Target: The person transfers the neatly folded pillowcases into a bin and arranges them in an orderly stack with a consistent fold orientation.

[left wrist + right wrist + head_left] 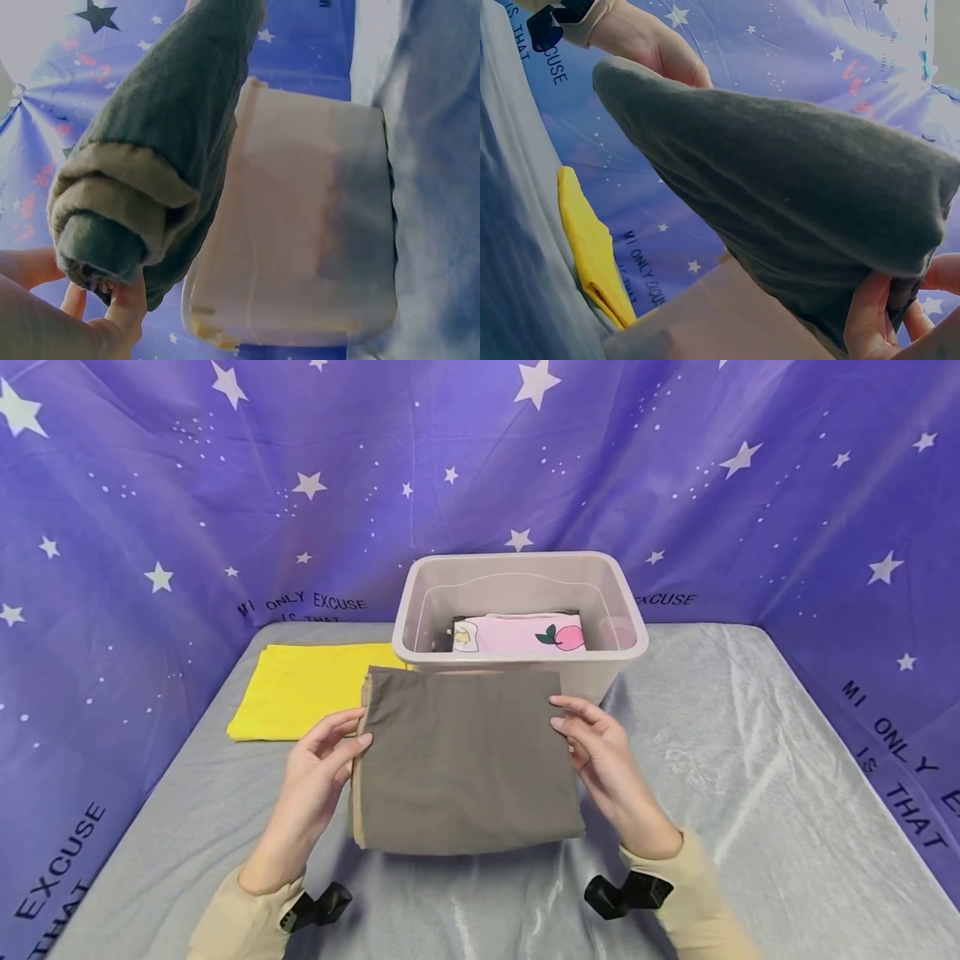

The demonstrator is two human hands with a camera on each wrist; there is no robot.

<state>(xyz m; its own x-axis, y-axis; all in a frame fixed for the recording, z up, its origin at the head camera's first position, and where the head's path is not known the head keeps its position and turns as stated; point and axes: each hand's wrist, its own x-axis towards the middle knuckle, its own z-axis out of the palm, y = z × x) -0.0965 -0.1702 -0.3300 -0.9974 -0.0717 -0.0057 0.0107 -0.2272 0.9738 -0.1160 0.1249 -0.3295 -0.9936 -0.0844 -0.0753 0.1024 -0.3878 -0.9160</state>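
Note:
Both hands hold up a folded grey-brown cloth (pixel 465 760) just in front of the bin, one hand at each side. My left hand (pixel 318 777) pinches its left edge, where tan layers show between the folds. On the opposite side, my right hand (pixel 607 760) grips the upper right edge between thumb and fingers. The left wrist view shows the cloth (pixel 172 97) end-on, its layers rolled over one another with the left fingers (pixel 127 304) beneath. In the right wrist view, the cloth (pixel 780 165) hangs in the air between the two hands.
A pale plastic bin (pixel 630 647) stands at the back of the table (pixel 720 777), which has a grey velvety cover. Inside lies a folded pink cloth (pixel 510 633) with a peach print. A folded yellow cloth (pixel 300 689) lies left of the bin. A purple star-printed curtain (pixel 480 460) surrounds the table.

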